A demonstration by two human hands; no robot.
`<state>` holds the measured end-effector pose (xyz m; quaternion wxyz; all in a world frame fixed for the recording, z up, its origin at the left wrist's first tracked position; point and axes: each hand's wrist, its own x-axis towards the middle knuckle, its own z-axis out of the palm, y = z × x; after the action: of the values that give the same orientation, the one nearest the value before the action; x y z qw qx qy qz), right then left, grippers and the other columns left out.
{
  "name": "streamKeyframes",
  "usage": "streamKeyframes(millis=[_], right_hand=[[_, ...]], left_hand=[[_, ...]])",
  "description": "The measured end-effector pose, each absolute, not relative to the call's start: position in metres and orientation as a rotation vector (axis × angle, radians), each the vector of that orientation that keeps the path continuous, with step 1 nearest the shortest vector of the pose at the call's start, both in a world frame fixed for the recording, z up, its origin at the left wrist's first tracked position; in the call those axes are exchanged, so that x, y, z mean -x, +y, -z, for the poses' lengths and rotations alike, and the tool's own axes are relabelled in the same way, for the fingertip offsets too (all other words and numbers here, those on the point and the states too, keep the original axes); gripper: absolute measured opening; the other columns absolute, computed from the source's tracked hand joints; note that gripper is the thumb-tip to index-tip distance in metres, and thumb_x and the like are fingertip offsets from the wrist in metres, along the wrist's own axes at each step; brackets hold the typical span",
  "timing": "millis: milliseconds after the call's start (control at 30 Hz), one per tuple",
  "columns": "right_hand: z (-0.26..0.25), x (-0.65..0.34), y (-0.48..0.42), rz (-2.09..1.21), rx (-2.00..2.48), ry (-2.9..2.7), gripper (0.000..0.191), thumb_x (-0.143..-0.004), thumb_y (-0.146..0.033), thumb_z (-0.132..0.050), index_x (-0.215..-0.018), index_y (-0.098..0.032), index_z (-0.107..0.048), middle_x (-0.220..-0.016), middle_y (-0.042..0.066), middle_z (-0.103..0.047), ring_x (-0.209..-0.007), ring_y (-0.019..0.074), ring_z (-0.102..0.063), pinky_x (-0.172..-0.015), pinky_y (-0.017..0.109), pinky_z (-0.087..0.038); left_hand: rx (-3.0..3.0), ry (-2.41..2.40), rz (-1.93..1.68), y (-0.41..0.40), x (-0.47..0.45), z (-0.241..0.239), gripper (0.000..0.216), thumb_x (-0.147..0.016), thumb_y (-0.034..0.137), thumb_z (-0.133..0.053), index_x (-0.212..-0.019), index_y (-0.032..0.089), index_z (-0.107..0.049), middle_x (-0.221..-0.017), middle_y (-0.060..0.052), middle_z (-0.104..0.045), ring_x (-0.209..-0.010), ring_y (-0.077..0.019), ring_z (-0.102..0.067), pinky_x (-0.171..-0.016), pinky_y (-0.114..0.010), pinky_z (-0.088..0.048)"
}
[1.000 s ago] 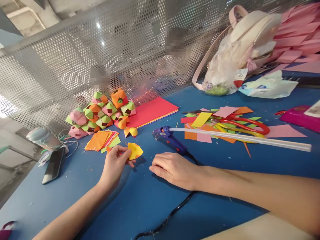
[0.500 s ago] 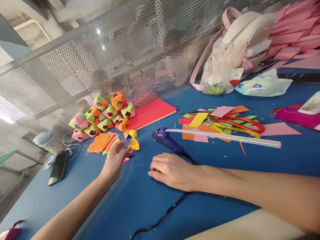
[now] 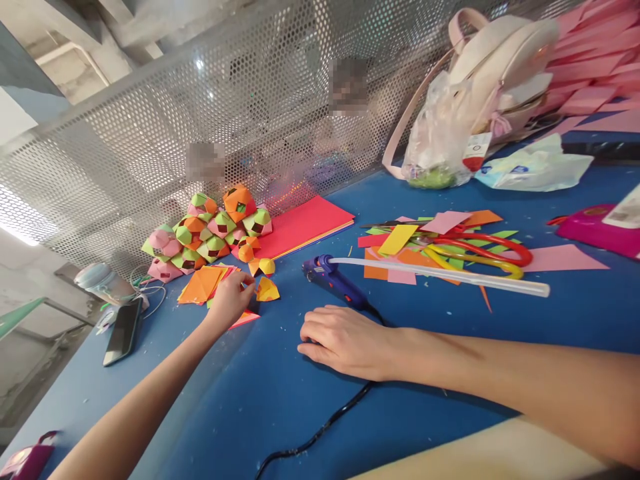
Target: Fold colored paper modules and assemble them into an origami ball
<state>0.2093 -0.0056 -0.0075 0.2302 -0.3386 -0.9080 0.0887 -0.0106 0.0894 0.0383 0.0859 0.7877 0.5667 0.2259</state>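
Observation:
My left hand [image 3: 233, 297] is at the right side of a small stack of coloured paper squares [image 3: 200, 285], orange on top. Its thumb and fingers are curled together; whatever lies between them is hidden. A folded yellow paper piece [image 3: 268, 289] lies just right of its fingertips, and a smaller yellow-and-orange folded piece [image 3: 267, 267] sits behind that. My right hand [image 3: 333, 340] rests on the blue table, palm down, fingers curled inward with nothing showing in them. Just beyond it lies a blue glue gun [image 3: 340, 285] with a long white glue stick [image 3: 450, 275] in its back.
Folded paper balls [image 3: 210, 230] are piled against the perforated metal screen [image 3: 280, 87], beside red paper sheets [image 3: 313, 223]. Scissors [image 3: 493, 248] lie among paper scraps at right. A phone [image 3: 123, 331], a cup [image 3: 103, 283], a backpack [image 3: 493, 73] and a black cord [image 3: 325, 427] are around.
My left hand has moved slightly left and up, away from the yellow folded piece to the paper stack, and its fingers have drawn together. My right hand stays in place.

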Motion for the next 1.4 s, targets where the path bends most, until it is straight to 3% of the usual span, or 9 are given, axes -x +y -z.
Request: streamKeyframes(millis=[100, 267, 667, 800, 1033, 1100, 1267, 1400], right_hand=[[0.006, -0.211, -0.006, -0.245, 0.933, -2.509, 0.026, -0.092, -0.032, -0.045, -0.078, -0.015, -0.06, -0.078, 0.005, -0.061, -0.074, 0.018, -0.057, -0.07, 0.031, -0.04], [0.007, -0.213, -0.006, -0.199, 0.902, -2.514, 0.026, -0.092, -0.032, -0.045, -0.078, -0.016, -0.059, -0.077, 0.005, -0.06, -0.074, 0.0174, -0.056, -0.069, 0.03, -0.04], [0.008, -0.217, -0.006, -0.101, 0.816, -2.562, 0.026, -0.093, -0.03, -0.044, -0.079, -0.015, -0.059, -0.078, 0.005, -0.059, -0.073, 0.0169, -0.054, -0.069, 0.03, -0.04], [0.008, -0.218, -0.006, -0.088, 0.78, -2.57, 0.026, -0.093, -0.03, -0.043, -0.081, -0.014, -0.06, -0.078, 0.005, -0.059, -0.072, 0.017, -0.055, -0.068, 0.03, -0.039], [0.008, -0.217, -0.005, -0.092, 0.776, -2.573, 0.024, -0.093, -0.029, -0.044, -0.081, -0.015, -0.06, -0.078, 0.005, -0.059, -0.071, 0.0168, -0.054, -0.068, 0.03, -0.039], [0.008, -0.217, -0.005, -0.084, 0.76, -2.582, 0.025, -0.093, -0.029, -0.043, -0.081, -0.014, -0.059, -0.078, 0.006, -0.059, -0.071, 0.0169, -0.054, -0.068, 0.03, -0.039], [0.009, -0.219, -0.004, -0.054, 0.732, -2.607, 0.026, -0.094, -0.02, -0.037, -0.081, -0.014, -0.058, -0.077, 0.005, -0.057, -0.069, 0.0161, -0.051, -0.066, 0.03, -0.037], [0.011, -0.22, -0.004, -0.027, 0.737, -2.63, 0.026, -0.093, -0.015, -0.038, -0.077, -0.014, -0.058, -0.075, 0.005, -0.056, -0.067, 0.0157, -0.049, -0.064, 0.03, -0.036]], left_hand=[[-2.366, 1.726, -0.53, 0.096, 0.009, -0.036, 0.025, -0.073, 0.034, -0.054, -0.089, 0.019, -0.066, -0.083, -0.004, -0.068, -0.068, -0.0182, -0.058, -0.061, -0.028, -0.042], [-2.407, 1.817, -0.34, 0.103, 0.003, -0.032, 0.017, -0.069, 0.029, -0.054, -0.068, 0.019, -0.067, -0.062, -0.002, -0.065, -0.062, -0.0183, -0.058, -0.056, -0.026, -0.039], [-2.469, 2.043, -0.319, 0.124, 0.003, -0.042, 0.016, -0.072, 0.026, -0.05, -0.064, 0.02, -0.063, -0.064, -0.006, -0.066, -0.074, -0.0252, -0.062, -0.069, -0.033, -0.04], [-2.439, 2.048, -0.381, 0.129, 0.01, -0.045, 0.017, -0.07, 0.036, -0.057, -0.068, 0.02, -0.063, -0.07, -0.006, -0.068, -0.076, -0.0251, -0.062, -0.068, -0.031, -0.041], [-2.374, 1.87, -0.657, 0.117, 0.019, -0.065, 0.035, -0.077, 0.04, -0.051, -0.101, 0.017, -0.061, -0.093, -0.006, -0.069, -0.077, -0.0179, -0.064, -0.066, -0.025, -0.046], [-2.362, 1.844, -0.764, 0.106, 0.024, -0.073, 0.032, -0.08, 0.038, -0.045, -0.098, 0.018, -0.062, -0.094, -0.006, -0.069, -0.082, -0.0173, -0.064, -0.071, -0.025, -0.046], [-2.312, 1.866, -0.915, 0.072, 0.046, -0.078, 0.028, -0.08, 0.037, -0.047, -0.089, 0.017, -0.066, -0.073, -0.003, -0.068, -0.07, -0.0168, -0.063, -0.066, -0.026, -0.046], [-2.251, 1.919, -1.004, 0.05, 0.063, -0.075, 0.023, -0.076, 0.036, -0.054, -0.085, 0.018, -0.066, -0.077, -0.003, -0.069, -0.073, -0.0174, -0.063, -0.07, -0.027, -0.047]])
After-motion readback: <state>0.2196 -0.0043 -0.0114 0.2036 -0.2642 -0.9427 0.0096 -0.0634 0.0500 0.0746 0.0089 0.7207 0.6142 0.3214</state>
